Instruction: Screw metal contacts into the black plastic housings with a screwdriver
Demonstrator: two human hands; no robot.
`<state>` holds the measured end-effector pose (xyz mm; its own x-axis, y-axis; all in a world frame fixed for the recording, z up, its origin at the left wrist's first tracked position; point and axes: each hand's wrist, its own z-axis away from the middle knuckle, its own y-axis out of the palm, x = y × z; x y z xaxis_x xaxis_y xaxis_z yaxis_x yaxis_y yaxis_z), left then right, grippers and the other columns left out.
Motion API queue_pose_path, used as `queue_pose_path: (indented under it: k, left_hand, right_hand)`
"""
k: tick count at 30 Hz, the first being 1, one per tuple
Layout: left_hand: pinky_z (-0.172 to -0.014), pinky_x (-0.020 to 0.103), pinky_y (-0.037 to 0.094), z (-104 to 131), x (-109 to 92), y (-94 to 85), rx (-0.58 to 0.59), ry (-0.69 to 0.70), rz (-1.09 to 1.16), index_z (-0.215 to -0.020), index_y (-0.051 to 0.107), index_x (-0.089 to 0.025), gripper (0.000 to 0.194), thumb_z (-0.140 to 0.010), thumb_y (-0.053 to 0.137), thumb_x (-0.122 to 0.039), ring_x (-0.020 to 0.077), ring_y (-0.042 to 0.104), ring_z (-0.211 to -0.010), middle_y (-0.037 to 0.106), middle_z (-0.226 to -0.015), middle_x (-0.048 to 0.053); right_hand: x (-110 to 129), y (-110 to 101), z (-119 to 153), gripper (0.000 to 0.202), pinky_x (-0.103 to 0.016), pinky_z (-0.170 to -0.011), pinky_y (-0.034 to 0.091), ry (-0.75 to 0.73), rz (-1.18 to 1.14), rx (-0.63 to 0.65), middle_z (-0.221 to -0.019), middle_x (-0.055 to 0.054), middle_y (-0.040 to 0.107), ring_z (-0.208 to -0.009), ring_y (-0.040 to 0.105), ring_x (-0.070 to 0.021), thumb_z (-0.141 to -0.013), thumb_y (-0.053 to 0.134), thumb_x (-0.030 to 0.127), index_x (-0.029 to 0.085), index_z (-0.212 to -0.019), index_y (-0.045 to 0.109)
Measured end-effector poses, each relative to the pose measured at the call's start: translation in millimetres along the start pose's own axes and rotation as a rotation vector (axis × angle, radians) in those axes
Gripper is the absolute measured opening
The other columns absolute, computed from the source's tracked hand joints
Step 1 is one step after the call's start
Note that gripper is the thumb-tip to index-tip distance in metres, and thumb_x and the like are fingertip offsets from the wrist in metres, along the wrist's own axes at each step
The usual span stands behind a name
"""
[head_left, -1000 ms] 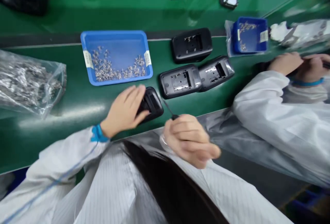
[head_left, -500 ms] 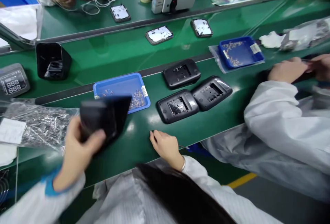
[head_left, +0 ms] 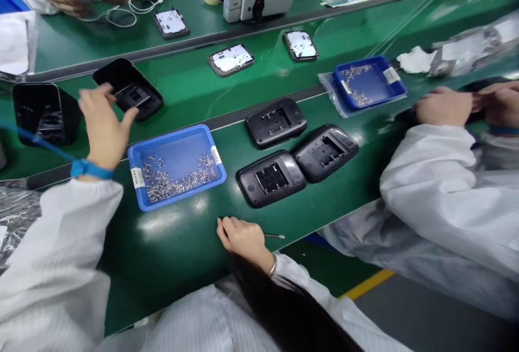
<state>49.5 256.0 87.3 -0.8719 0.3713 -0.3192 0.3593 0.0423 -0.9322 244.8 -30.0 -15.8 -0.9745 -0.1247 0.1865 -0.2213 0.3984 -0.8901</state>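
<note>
My left hand (head_left: 103, 125) is open, fingers spread, a blue strap on its wrist. It hovers at the near left edge of a black device housing (head_left: 140, 92) on the green strip; whether the fingertips still touch it I cannot tell. My right hand (head_left: 245, 239) rests closed on the green table, with a thin metal rod (head_left: 275, 236) sticking out past its little-finger side. Between my hands and the strip lies a blue tray (head_left: 178, 149) of small metal parts. Right of it are three black housings (head_left: 271, 178) with open battery compartments.
A black bin (head_left: 36, 108) stands at left, above a clear bag of metal parts (head_left: 18, 214). Another blue tray (head_left: 367, 84) is farther right. Devices with white boards (head_left: 233, 59) lie on the strip. Co-workers' hands (head_left: 444, 107) are at right and across the bench.
My left hand has carried the black housing up and away onto the green strip, and its fingers have spread. My right hand stays closed on the rod. The view has shifted.
</note>
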Motion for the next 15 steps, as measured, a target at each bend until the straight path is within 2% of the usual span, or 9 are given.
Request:
queue_pose_path:
  k: [2, 3, 5, 8, 12, 15]
  left_hand:
    - [-0.089, 0.043, 0.039, 28, -9, 4.2, 0.082, 0.011, -0.012, -0.107, 0.058, -0.018, 0.059, -0.092, 0.037, -0.072, 0.0225, 0.052, -0.099, 0.052, -0.095, 0.002]
    - [-0.079, 0.038, 0.04, 39, -13, 7.3, 0.149, -0.014, -0.013, -0.096, 0.062, -0.019, 0.057, -0.091, 0.04, -0.071, 0.0209, 0.053, -0.086, 0.053, -0.089, 0.003]
    - [-0.069, 0.034, 0.035, 50, -19, 13.3, 0.289, -0.008, -0.005, -0.08, 0.062, -0.02, 0.054, -0.09, 0.043, -0.069, 0.0206, 0.052, -0.075, 0.054, -0.081, 0.003]
    - [-0.067, 0.033, 0.031, 50, -20, 17.6, 0.364, 0.048, -0.027, -0.072, 0.057, -0.021, 0.053, -0.089, 0.041, -0.069, 0.0222, 0.05, -0.068, 0.054, -0.07, 0.003]
    - [-0.062, 0.033, 0.028, 45, -21, 14.3, 0.349, 0.08, -0.086, -0.065, 0.05, -0.024, 0.055, -0.087, 0.036, -0.072, 0.0244, 0.043, -0.06, 0.047, -0.06, 0.004]
    - [-0.061, 0.034, 0.03, 44, -23, 10.8, 0.415, 0.064, -0.08, -0.061, 0.048, -0.025, 0.049, -0.086, 0.042, -0.067, 0.0258, 0.045, -0.058, 0.048, -0.056, 0.003]
  right_hand:
    - [0, 0, -2, 0.034, -0.03, -0.049, 0.009, -0.004, -0.016, 0.014, -0.048, 0.003, 0.049, -0.041, 0.04, -0.0082, -0.093, 0.048, 0.023, 0.018, -0.06, 0.048]
    - [0, -1, -2, 0.034, -0.03, -0.049, 0.009, -0.002, -0.023, 0.027, -0.048, 0.003, 0.05, -0.041, 0.041, -0.0079, -0.093, 0.048, 0.024, 0.018, -0.06, 0.048]
    - [1, -2, -2, 0.034, -0.03, -0.049, 0.008, 0.007, -0.031, 0.07, -0.049, 0.003, 0.051, -0.041, 0.042, -0.0075, -0.093, 0.048, 0.025, 0.017, -0.061, 0.049]
    - [1, -4, -2, 0.034, -0.03, -0.05, 0.008, 0.039, -0.03, 0.165, -0.053, 0.001, 0.056, -0.043, 0.046, -0.0074, -0.096, 0.045, 0.027, 0.017, -0.064, 0.051]
    - [-1, -6, -4, 0.035, -0.029, -0.05, 0.008, 0.081, -0.028, 0.283, -0.058, 0.001, 0.06, -0.046, 0.05, -0.0074, -0.098, 0.041, 0.031, 0.017, -0.068, 0.052]
    - [-3, -5, -6, 0.036, -0.029, -0.05, 0.01, 0.09, -0.046, 0.341, -0.06, 0.001, 0.061, -0.049, 0.053, -0.0078, -0.099, 0.039, 0.033, 0.017, -0.07, 0.054]
